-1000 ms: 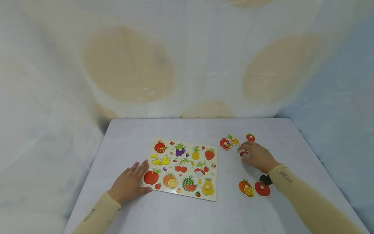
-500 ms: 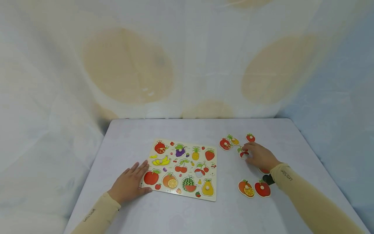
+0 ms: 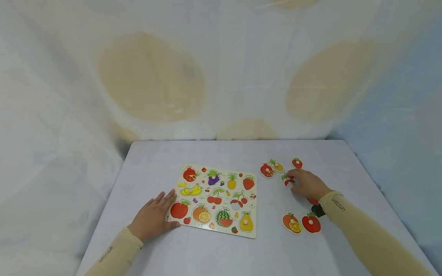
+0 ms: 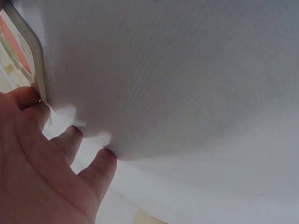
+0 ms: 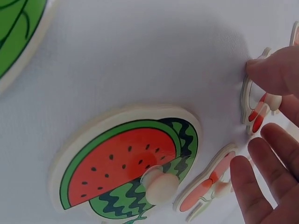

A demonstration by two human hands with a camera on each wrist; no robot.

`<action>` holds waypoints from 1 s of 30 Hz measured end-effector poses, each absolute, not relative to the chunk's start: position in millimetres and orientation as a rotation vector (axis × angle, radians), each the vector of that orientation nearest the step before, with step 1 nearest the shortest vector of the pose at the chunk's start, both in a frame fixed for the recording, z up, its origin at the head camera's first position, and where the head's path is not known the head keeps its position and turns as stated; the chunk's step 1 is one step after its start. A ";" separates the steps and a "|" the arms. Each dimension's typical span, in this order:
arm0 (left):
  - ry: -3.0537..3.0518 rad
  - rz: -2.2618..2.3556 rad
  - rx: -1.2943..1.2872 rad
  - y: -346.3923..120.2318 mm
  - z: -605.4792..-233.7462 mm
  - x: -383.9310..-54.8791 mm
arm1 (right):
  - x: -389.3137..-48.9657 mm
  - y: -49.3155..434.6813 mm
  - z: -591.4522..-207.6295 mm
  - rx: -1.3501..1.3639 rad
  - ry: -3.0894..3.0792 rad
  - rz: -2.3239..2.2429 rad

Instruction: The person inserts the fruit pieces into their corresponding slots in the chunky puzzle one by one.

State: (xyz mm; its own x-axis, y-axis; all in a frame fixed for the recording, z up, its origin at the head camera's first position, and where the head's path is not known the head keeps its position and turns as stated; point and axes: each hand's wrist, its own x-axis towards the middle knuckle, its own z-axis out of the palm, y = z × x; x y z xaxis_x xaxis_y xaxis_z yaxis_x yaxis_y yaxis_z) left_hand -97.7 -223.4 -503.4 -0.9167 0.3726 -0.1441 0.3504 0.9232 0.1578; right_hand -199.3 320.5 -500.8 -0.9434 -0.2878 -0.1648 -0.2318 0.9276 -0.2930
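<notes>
My left hand [image 3: 154,214] rests at the left edge of the wooden fruit puzzle board [image 3: 224,229], fingers extended and thumb along its front edge. In the left wrist view, several fingertips [image 4: 110,156] touch the white cloth beside the board's corner [image 4: 41,74]. My right hand [image 3: 310,184] pinches a red-and-white lychee puzzle piece [image 3: 287,181] right of the board. The right wrist view has the thumb [image 5: 268,70] at that piece's edge and the index finger by its pale knob [image 5: 273,101]. The other fingers [image 5: 247,179] extend over a cherry piece [image 5: 196,193].
Pomegranate [image 3: 267,170], pineapple [image 3: 277,165] and strawberry [image 3: 297,163] pieces lie behind the lychee piece. An orange piece [image 3: 289,220] and an apple piece [image 3: 311,226] lie nearer the front. A watermelon piece [image 5: 121,163] shows under the right wrist. Patterned cloth [image 3: 221,76] hangs behind the table.
My right hand has shifted slightly right and its thumb has drawn back, uncovering more of the lychee piece, which stays in nearly the same place. My left hand and the board stay put.
</notes>
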 end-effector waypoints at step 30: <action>2.916 0.177 0.548 -223.3 -503.9 -97.3 | -196.3 321.2 -496.6 -0.361 2.898 -0.398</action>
